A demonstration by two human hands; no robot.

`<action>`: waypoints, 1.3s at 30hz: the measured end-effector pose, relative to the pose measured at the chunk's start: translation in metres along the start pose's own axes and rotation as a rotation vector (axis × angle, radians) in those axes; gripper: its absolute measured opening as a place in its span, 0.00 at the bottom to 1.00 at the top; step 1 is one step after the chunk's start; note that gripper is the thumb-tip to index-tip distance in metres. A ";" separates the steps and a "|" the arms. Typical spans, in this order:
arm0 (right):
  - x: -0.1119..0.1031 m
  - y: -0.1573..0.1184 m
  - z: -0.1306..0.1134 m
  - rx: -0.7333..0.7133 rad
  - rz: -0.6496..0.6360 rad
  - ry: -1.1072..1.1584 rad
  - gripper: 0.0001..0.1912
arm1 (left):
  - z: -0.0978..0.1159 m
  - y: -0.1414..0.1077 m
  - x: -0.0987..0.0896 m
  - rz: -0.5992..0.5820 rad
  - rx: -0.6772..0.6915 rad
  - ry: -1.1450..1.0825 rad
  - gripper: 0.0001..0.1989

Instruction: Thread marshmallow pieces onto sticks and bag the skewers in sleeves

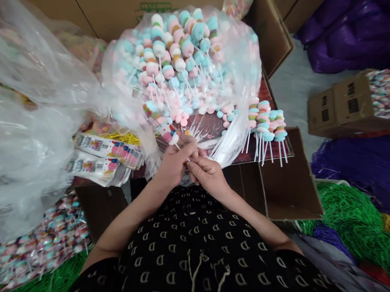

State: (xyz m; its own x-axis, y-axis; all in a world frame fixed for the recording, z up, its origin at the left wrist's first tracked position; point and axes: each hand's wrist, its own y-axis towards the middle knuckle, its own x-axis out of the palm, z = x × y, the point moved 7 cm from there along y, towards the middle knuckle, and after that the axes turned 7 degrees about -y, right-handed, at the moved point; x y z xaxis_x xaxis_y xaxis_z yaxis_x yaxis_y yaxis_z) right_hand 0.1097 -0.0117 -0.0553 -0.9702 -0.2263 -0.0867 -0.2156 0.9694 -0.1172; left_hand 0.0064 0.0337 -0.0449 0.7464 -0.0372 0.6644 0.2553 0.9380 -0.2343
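My two hands meet at the table's front edge, in front of a large clear bag point(243, 63) full of marshmallow skewers point(176, 50) on white sticks. Between them is one marshmallow skewer point(163, 125), its candy end pointing up and left, partly covered by a printed clear wrapper. Closed around its white stick is my left hand point(174, 162). My right hand point(210, 173) pinches near the lower end of the same stick; its fingertips are partly hidden behind the left hand. Stacks of flat printed wrappers point(99, 158) lie left of my hands, beside yellow twist ties point(125, 138).
Several loose skewers point(266, 119) rest at the table's right edge, sticks overhanging an open cardboard box point(289, 180). Clear plastic bags point(26, 143) crowd the left. Wrapped skewers point(48, 238) pile at lower left. Green bead strands point(351, 215) and a filled carton point(341, 106) stand at right.
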 end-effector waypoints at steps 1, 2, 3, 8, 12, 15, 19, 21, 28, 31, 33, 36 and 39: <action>0.001 0.000 0.001 0.010 -0.001 0.002 0.21 | -0.004 -0.003 0.000 -0.030 -0.035 -0.003 0.15; 0.000 0.001 0.002 0.013 0.001 0.000 0.22 | -0.003 -0.004 -0.001 -0.054 -0.030 -0.015 0.20; -0.001 0.000 0.002 0.007 0.006 -0.008 0.22 | 0.004 -0.004 -0.005 -0.063 0.003 -0.036 0.26; -0.010 -0.003 -0.001 -0.136 0.091 -0.186 0.17 | 0.063 0.012 -0.038 0.127 0.273 -0.201 0.19; -0.005 -0.007 -0.010 -0.261 0.120 -0.331 0.15 | 0.060 0.018 -0.036 0.175 0.268 -0.251 0.09; -0.002 -0.007 -0.008 -0.238 0.113 -0.375 0.17 | 0.034 0.012 -0.021 0.129 0.191 -0.156 0.10; -0.002 -0.006 -0.005 -0.235 0.121 -0.389 0.17 | 0.007 -0.002 -0.011 0.049 0.109 -0.099 0.16; -0.002 -0.006 -0.001 -0.228 0.122 -0.388 0.17 | 0.000 -0.006 -0.012 0.010 0.095 -0.092 0.17; -0.005 -0.007 -0.015 -0.324 0.105 -0.490 0.15 | 0.005 -0.007 -0.019 0.067 0.099 -0.014 0.12; -0.016 -0.001 -0.036 -0.370 0.142 -0.472 0.13 | 0.009 -0.007 -0.020 0.085 0.086 -0.013 0.13; -0.026 0.007 -0.049 -0.392 0.233 -0.483 0.11 | 0.008 -0.008 -0.019 0.078 0.065 -0.005 0.12; -0.025 0.021 -0.057 -0.418 0.254 -0.521 0.09 | -0.001 -0.011 -0.016 0.037 0.005 -0.016 0.12; -0.020 0.031 -0.053 -0.396 0.252 -0.527 0.09 | -0.010 -0.014 -0.014 0.024 -0.058 -0.029 0.13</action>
State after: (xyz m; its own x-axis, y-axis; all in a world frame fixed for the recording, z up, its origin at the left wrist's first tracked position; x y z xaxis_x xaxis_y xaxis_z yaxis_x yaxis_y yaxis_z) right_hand 0.1170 0.0282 -0.0047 -0.8347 0.0909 -0.5431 -0.1123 0.9375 0.3295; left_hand -0.0012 0.0179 -0.0582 0.7345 -0.0043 0.6785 0.2735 0.9171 -0.2902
